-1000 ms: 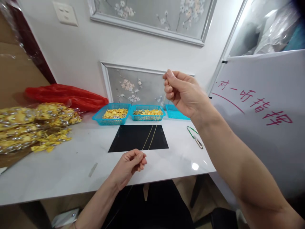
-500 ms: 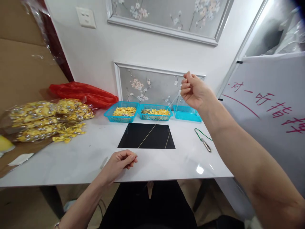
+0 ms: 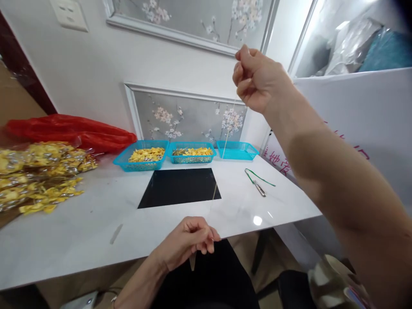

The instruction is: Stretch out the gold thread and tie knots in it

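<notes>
My right hand (image 3: 257, 79) is raised high in front of the wall, fingers closed in a pinch on a thin pale thread (image 3: 215, 190). From there the thread drops past the right-hand basket and over the black mat (image 3: 180, 186), toward my left hand. My left hand (image 3: 195, 236) is low at the table's front edge, its thumb and fingers pinched at the lower stretch of thread. The exact contact is too fine to make out.
Two blue baskets hold yellow pieces: the left basket (image 3: 117, 161) and middle basket (image 3: 191, 160). Another blue basket (image 3: 244, 155) stands to their right. Thread snips (image 3: 259, 189) with green cord lie on the right. Bagged yellow beaded pieces (image 3: 48, 171) and red mesh (image 3: 80, 131) are left.
My right hand has risen higher. My left hand has moved right and nearer the table edge. The diagonal strand over the mat no longer shows; one steeper strand does. The view has shifted right.
</notes>
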The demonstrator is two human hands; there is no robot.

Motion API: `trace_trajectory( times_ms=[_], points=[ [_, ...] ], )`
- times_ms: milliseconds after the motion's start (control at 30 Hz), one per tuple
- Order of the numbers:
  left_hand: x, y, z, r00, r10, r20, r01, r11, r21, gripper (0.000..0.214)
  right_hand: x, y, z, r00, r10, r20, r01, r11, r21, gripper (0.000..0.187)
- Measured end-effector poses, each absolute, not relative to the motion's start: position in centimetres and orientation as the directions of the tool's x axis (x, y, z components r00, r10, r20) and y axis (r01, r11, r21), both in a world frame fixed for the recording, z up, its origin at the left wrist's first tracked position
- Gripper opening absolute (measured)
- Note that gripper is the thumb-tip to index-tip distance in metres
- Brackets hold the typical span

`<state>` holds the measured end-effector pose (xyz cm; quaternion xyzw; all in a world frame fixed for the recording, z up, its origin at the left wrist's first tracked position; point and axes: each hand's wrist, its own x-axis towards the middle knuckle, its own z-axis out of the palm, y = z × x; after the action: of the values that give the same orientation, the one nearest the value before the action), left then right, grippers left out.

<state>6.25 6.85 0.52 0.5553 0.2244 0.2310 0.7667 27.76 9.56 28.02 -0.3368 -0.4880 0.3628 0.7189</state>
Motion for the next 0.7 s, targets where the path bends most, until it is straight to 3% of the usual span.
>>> trace_trajectory(
  times_ms=[267,400,567,700],
  points=[
    [2.9,7.8,2.0,0.694,0.705,-0.147,-0.132,0.326,0.936,0.020,33.2,12.2,23.6,0.486,0.676,0.555,0.193,0.536,-0.822,0.017],
    [2.3,7.7,1.7,0.663,0.725,-0.185,-0.105,0.335,0.937,0.019,34.8,13.9,21.6,0.574,0.613,0.543,0.176,0.555,-0.813,0.016],
    [1.6,8.0,1.1,0.646,0.731,-0.219,-0.060,0.335,0.940,0.019,36.8,14.9,20.4,0.569,0.515,0.641,0.335,0.566,-0.753,0.016],
    [1.3,8.0,0.9,0.639,0.732,-0.236,-0.023,0.325,0.945,0.019,39.2,15.3,19.9,0.546,0.533,0.647,0.273,0.617,-0.738,0.018]
  ],
)
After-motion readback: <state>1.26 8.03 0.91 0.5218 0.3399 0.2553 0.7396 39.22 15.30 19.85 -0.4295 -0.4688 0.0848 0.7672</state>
